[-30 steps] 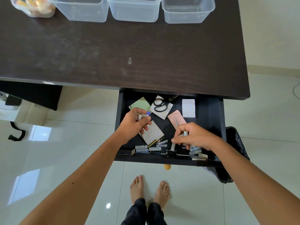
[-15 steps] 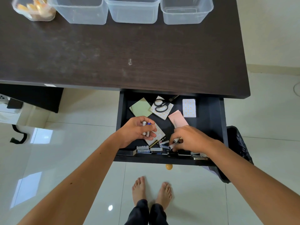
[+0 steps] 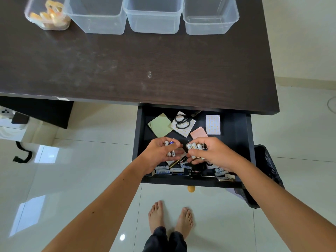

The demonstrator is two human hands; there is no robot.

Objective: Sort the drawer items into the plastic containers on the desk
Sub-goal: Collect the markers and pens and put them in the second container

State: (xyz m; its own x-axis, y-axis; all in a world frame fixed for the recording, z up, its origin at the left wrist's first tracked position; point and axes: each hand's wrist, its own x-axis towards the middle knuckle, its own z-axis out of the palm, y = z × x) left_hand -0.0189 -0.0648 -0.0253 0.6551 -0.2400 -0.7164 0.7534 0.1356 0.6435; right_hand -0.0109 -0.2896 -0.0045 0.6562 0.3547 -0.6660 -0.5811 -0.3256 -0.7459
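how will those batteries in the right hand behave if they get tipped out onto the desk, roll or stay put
The batteries in the right hand are smooth cylinders, so they would probably roll on the flat desk. They look dense for their size, likely landing with a clack. A handful held loosely like this may slip, so dropping them straight into a clear container seems safer.

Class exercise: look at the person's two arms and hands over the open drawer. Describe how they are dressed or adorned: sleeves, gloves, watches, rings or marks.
Both forearms are bare to the frame edge, with no sleeves in view. The left hand and right hand wear no gloves, and no watch, bracelet or ring shows. A small dark spot marks the left forearm. Lower down, dark trouser legs and bare feet show.
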